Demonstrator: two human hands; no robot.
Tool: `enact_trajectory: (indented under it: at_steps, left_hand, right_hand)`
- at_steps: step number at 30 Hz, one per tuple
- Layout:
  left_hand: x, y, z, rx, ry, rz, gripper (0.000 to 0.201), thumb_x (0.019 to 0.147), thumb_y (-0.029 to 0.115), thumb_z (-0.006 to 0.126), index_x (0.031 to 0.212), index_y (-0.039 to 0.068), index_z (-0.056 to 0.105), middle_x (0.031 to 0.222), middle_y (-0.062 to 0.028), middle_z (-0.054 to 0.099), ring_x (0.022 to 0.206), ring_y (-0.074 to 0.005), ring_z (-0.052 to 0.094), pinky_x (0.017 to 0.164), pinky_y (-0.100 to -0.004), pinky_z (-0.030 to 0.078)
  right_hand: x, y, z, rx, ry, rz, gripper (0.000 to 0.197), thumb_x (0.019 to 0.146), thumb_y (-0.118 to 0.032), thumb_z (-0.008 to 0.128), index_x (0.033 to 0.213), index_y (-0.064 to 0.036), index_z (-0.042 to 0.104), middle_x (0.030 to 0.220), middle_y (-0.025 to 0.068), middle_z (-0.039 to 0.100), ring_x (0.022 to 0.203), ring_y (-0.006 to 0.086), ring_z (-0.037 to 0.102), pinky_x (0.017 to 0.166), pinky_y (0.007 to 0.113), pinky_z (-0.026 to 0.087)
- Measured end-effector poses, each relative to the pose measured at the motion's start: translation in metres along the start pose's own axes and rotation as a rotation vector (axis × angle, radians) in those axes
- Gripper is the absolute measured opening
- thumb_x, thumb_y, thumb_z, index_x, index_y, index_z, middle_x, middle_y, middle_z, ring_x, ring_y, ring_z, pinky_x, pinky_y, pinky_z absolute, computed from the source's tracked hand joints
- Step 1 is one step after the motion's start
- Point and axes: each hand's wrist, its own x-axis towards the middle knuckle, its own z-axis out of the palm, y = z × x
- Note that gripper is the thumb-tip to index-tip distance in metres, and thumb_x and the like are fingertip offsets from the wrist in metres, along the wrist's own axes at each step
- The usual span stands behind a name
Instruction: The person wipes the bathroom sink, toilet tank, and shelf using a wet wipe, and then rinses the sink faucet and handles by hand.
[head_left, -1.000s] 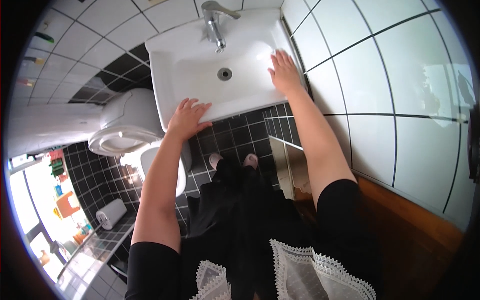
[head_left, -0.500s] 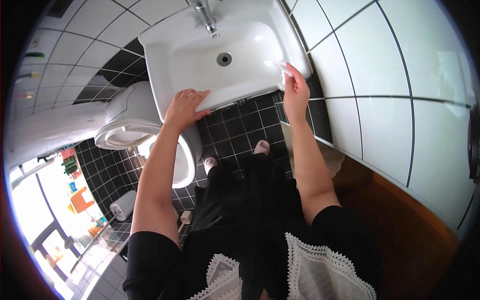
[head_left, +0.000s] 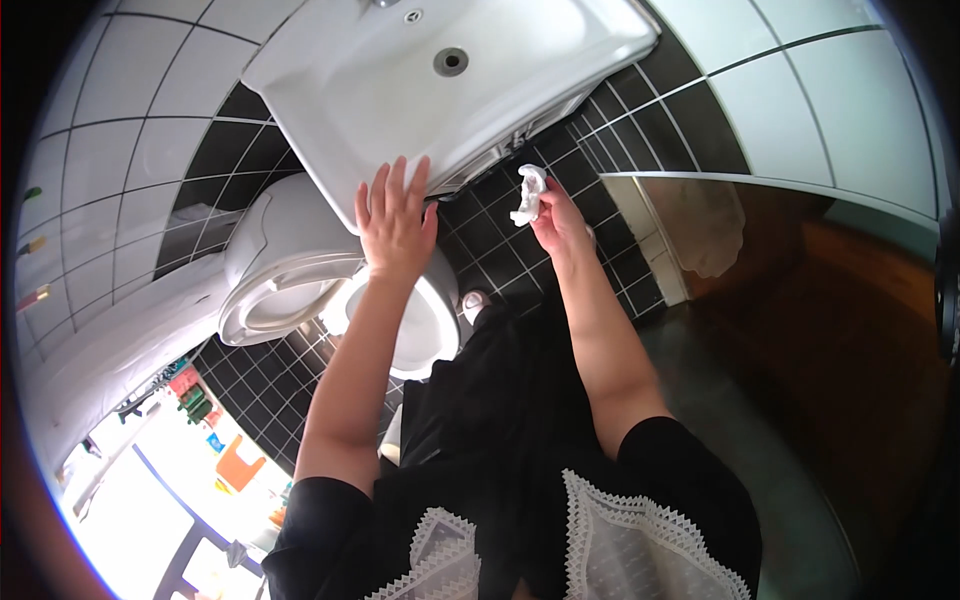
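bare hands point(head_left: 397, 230) | black short sleeves point(head_left: 690, 475) | sheer white zigzag-edged lace collar point(head_left: 640, 545) | loose black bottoms point(head_left: 500, 375) | pale slipper point(head_left: 474, 302)

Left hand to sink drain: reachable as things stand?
Probably yes. The left hand, spread and seemingly empty, is at the near edge of the sink, with nothing visible standing between it and the drain.

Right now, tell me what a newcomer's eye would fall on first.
Probably the big white sink, filling the upper middle of the view. Then the crumpled white wad in the right hand, bright against black floor tiles below the sink's front edge. The left hand is spread by the sink's near-left corner.
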Motion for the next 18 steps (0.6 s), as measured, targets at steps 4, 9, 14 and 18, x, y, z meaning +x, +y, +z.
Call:
enact_trajectory:
  at_steps: [4, 9, 14, 18]
  left_hand:
    - [-0.025, -0.018, 0.008, -0.041, 0.032, 0.038, 0.073, 0.075, 0.021, 0.076, 0.144, 0.024, 0.051, 0.137, 0.0034, 0.052, 0.122, -0.02, 0.051, 0.103, -0.042, 0.04]
    - [-0.035, -0.024, 0.03, 0.025, 0.141, 0.057, 0.064, 0.077, 0.023, 0.074, 0.139, 0.027, 0.057, 0.137, 0.0036, 0.052, 0.12, -0.0172, 0.051, 0.101, -0.038, 0.037]
    - [-0.067, -0.011, 0.079, -0.091, 0.446, 0.162, 0.049, 0.077, 0.025, 0.078, 0.125, 0.028, 0.067, 0.143, -0.0114, 0.047, 0.132, -0.0325, 0.042, 0.114, -0.0466, 0.018]
    - [-0.113, 0.012, 0.159, -0.53, -0.158, 0.028, 0.055, 0.082, 0.007, 0.066, 0.135, 0.02, 0.06, 0.137, -0.0087, 0.056, 0.125, -0.0294, 0.051, 0.105, -0.0443, 0.04]
  right_hand:
    - [0.017, 0.057, -0.019, 0.007, -0.049, -0.024, 0.038, 0.088, 0.008, 0.052, 0.125, -0.0021, 0.057, 0.103, 0.0065, 0.066, 0.092, 0.0169, 0.066, 0.08, 0.026, 0.053]
    - [0.064, 0.114, -0.048, 0.078, 0.158, -0.048, 0.033, 0.09, 0.007, 0.054, 0.122, -0.0013, 0.058, 0.105, 0.0054, 0.064, 0.094, 0.0167, 0.064, 0.083, 0.027, 0.054]
    - [0.149, 0.132, -0.061, 0.015, 0.295, -0.172, 0.038, 0.092, 0.005, 0.055, 0.129, -0.0022, 0.054, 0.114, 0.0078, 0.062, 0.096, 0.016, 0.063, 0.085, 0.027, 0.052]
    - [0.194, 0.132, -0.054, -0.039, 0.219, -0.388, 0.04, 0.096, -0.001, 0.055, 0.136, -0.0011, 0.049, 0.123, 0.0093, 0.06, 0.111, 0.0181, 0.059, 0.096, 0.03, 0.047]
